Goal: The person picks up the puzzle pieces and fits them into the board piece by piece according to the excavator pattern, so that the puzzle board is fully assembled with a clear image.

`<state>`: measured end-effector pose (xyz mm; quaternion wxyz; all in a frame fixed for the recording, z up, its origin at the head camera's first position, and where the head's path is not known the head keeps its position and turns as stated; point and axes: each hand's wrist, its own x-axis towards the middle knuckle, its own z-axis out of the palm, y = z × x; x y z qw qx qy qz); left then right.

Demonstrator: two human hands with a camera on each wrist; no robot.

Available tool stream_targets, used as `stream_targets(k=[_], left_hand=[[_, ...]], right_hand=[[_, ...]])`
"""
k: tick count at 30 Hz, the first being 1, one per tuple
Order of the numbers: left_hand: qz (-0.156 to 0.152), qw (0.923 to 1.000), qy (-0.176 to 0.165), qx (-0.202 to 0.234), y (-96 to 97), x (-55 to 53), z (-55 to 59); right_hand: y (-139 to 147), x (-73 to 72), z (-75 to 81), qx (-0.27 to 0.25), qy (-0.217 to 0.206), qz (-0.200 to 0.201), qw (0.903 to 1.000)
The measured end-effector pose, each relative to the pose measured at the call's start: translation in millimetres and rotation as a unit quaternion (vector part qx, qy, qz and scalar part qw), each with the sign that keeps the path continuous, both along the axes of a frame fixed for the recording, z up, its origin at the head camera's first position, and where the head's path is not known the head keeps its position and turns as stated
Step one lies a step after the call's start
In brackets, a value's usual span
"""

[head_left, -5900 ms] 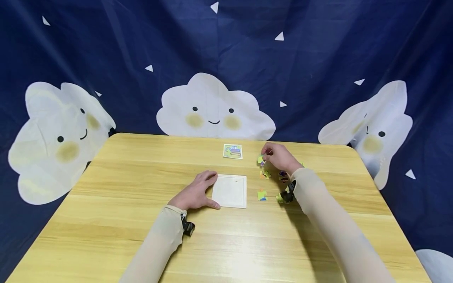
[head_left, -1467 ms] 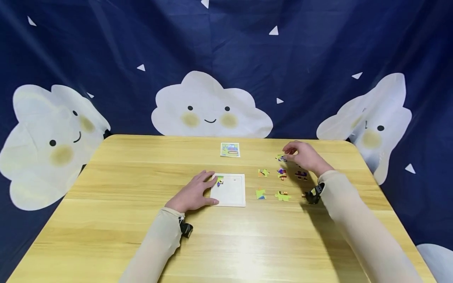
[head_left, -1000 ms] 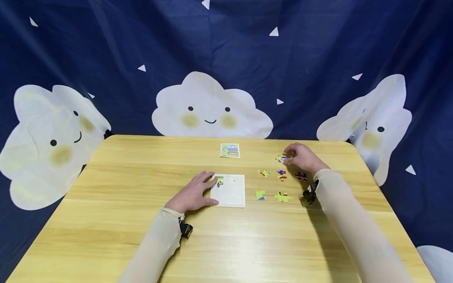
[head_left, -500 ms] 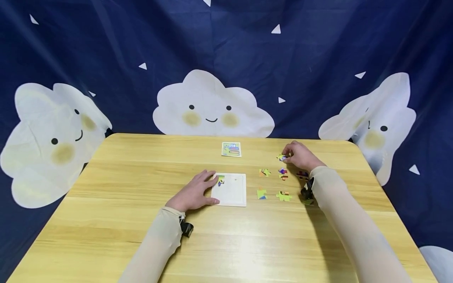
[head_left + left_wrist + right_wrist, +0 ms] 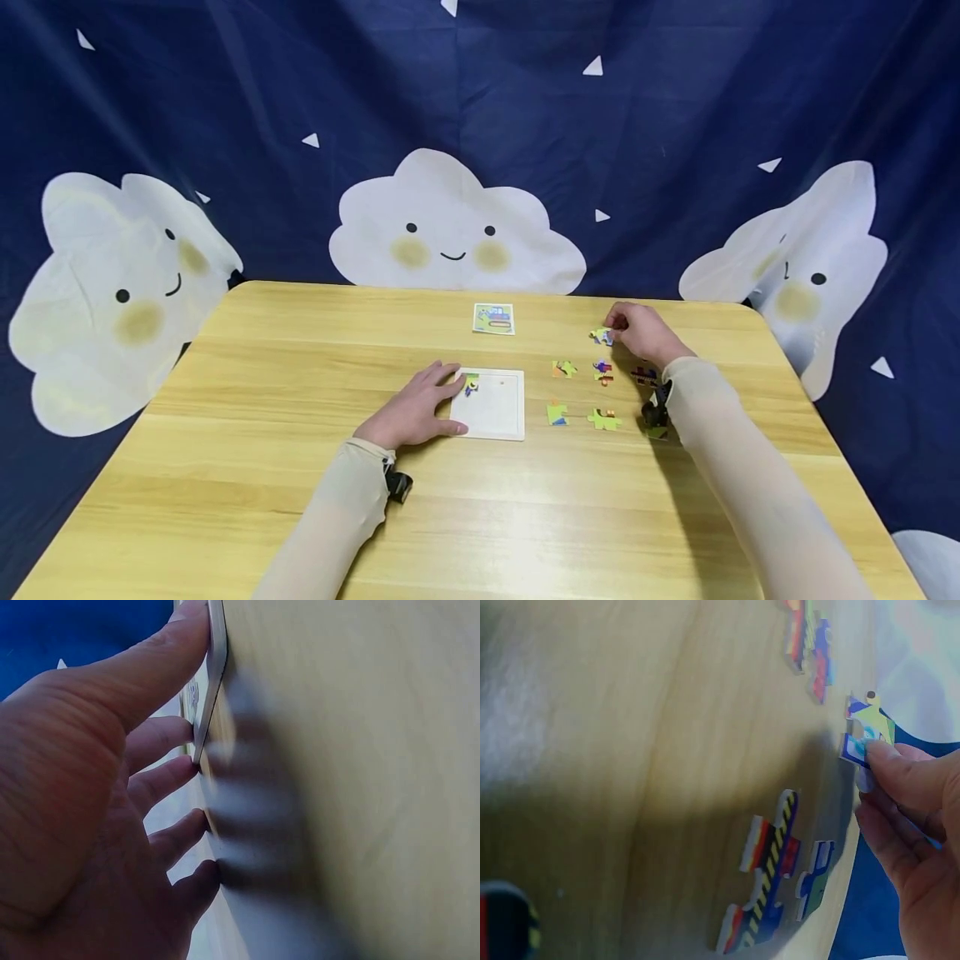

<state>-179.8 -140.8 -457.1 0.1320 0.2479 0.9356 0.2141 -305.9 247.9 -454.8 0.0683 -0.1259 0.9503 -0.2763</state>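
My left hand (image 5: 414,408) rests at the left side of a white square puzzle tray (image 5: 497,415), thumb and forefinger spread along its edge. In the left wrist view the thumb (image 5: 142,671) lies on the tray's rim. One green jigsaw piece (image 5: 471,383) sits in the tray's far left corner. Over at the far right, my right hand (image 5: 647,332) pinches another jigsaw piece (image 5: 600,335), yellow, green and blue. The right wrist view shows the thumb (image 5: 907,776) on that piece's printed face, with the fingers underneath.
Several loose jigsaw pieces lie right of the tray, among them an orange-and-green one (image 5: 564,368), a purple-and-red one (image 5: 603,372) and a green one (image 5: 604,419). A picture card (image 5: 493,318) showing an excavator lies behind the tray. A cloud-print curtain (image 5: 457,100) borders the table.
Since the oldest frame, a green piece has come into the tray's far left corner, and my right hand has moved right to a different piece. The left hand stays by the tray.
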Motion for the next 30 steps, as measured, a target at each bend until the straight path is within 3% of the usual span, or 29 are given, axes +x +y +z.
stream_targets(k=[14,30], left_hand=[[0.003,1.0,-0.001,-0.003,0.1,-1.9,-4.6],[0.001,1.0,-0.001,0.001,-0.6,-1.1,-3.0]], right_hand=[[0,9.7,9.2,-0.052,0.013,0.005,0.9986],[-44,35.2,24.2,-0.122,0.001,0.044,0.9916]])
